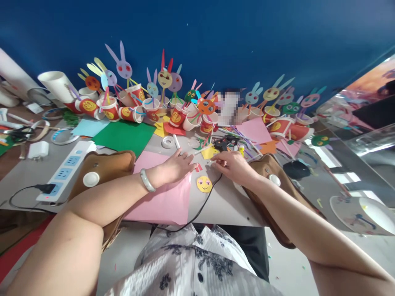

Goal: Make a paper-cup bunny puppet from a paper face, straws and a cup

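- I have the left hand [175, 166] flat on the pink paper [163, 197], with its fingers [189, 164] stretched out, close together and clamped on nothing.
- Its fingertips lie just beside a red scrap [198, 167] on the tabletop [228, 201].
- My right hand [234, 164] rests opposite. Its fingers [217, 161] are bunched at the tips; I can't tell whether they pinch anything.
- The yellow face [204, 184] lies flat near both hands, just off the pink paper's edge, beside the black cable [212, 190].
- There is a bracelet [147, 180] on the left wrist.
- Behind the hands are a marker [177, 142], a tape roll [167, 142], green paper [123, 135] and a row of bunny cups [132, 111].
- A power strip [66, 168] sits far left.
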The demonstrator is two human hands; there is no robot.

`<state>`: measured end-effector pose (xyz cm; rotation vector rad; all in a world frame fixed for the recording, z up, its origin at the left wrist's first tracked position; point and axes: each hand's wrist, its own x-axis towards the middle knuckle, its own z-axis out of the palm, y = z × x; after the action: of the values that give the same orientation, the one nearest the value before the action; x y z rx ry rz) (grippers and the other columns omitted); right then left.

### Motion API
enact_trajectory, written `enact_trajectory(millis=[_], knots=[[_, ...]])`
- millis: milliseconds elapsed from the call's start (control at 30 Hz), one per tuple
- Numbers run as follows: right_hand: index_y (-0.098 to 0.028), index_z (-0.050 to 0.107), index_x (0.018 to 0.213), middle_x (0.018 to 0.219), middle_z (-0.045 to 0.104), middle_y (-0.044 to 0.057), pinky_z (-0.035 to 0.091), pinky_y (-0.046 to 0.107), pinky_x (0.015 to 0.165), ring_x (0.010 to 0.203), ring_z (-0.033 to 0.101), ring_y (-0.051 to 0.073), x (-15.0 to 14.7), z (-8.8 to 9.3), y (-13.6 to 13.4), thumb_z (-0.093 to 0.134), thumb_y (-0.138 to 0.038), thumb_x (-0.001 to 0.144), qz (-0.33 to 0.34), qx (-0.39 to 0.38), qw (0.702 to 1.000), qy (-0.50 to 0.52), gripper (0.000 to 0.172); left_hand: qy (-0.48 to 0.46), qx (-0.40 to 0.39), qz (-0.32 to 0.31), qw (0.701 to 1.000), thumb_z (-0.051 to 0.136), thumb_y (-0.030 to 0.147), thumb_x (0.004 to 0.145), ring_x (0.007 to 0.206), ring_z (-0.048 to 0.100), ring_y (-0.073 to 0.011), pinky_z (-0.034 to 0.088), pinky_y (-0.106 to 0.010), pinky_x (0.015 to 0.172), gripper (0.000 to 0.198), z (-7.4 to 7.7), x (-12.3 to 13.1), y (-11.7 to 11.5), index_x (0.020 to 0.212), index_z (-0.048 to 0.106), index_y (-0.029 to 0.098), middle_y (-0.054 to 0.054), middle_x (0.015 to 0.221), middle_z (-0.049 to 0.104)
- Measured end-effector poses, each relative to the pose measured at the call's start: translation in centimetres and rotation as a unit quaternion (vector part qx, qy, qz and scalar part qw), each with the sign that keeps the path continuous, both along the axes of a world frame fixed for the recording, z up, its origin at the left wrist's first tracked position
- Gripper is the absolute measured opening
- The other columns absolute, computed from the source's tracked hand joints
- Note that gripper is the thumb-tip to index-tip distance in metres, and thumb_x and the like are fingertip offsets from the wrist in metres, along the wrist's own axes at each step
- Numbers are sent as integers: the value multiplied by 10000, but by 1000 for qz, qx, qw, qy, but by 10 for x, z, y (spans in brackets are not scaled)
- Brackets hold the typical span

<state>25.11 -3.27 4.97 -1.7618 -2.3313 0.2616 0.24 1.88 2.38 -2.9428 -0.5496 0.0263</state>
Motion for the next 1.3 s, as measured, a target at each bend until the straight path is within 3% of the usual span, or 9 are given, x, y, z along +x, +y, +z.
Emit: enact_trajectory(millis=[100, 233, 533, 767, 1000, 1300], knots=[[-188, 752, 962, 789, 744, 45, 452, 309, 729, 699, 663, 182, -19, -5, 13, 573, -244, 877, -7, -48, 998, 34, 207, -18, -13, -9, 1000, 429, 111, 971, 1177, 562, -270, 341, -523, 1086, 409, 4, -1, 1, 1354, 550, 186, -145, 1299, 601], [-197, 758, 967, 813, 755, 47, 450, 297, 722, 717, 665, 180, -32, -10, 29, 588, -223, 857, -14, -75, 997, 20, 205, -33, -36, 6, 999, 455, 129, 968, 1182, 556, -258, 312, -526, 1127, 367, 14, -3, 0, 1305, 583, 192, -122, 1236, 627], [-221, 754, 943, 852, 763, 32, 452, 284, 708, 740, 670, 178, -37, -8, 36, 626, -303, 857, 14, -98, 995, 24, 175, -12, -51, 10, 999, 415, 106, 960, 1164, 563, -262, 289, -519, 1146, 369, 27, -6, -1, 1271, 603, 167, -112, 1175, 650], [-197, 758, 875, 762, 738, 17, 465, 271, 672, 669, 632, 163, -23, -17, 40, 619, -208, 796, 4, -108, 992, 69, 161, -18, -42, 7, 999, 365, 118, 992, 1129, 581, -253, 302, -514, 1136, 355, 24, -6, -1, 1239, 616, 158, -105, 1128, 674], [-182, 752, 914, 823, 743, 38, 457, 269, 677, 698, 621, 167, -24, -20, 39, 620, -213, 792, 24, -113, 989, 94, 182, -36, -27, 4, 999, 370, 97, 982, 1092, 594, -248, 294, -512, 1137, 345, 13, -3, 3, 1194, 635, 158, -103, 1113, 686], [-189, 685, 715, 703, 677, 11, 406, 255, 637, 637, 557, 141, -27, -22, 41, 611, -190, 770, 20, -120, 987, 105, 92, -51, -40, 9, 998, 364, 55, 958, 1092, 594, -252, 291, -518, 1138, 353, 9, 0, 5, 1120, 666, 139, -109, 1094, 693]])
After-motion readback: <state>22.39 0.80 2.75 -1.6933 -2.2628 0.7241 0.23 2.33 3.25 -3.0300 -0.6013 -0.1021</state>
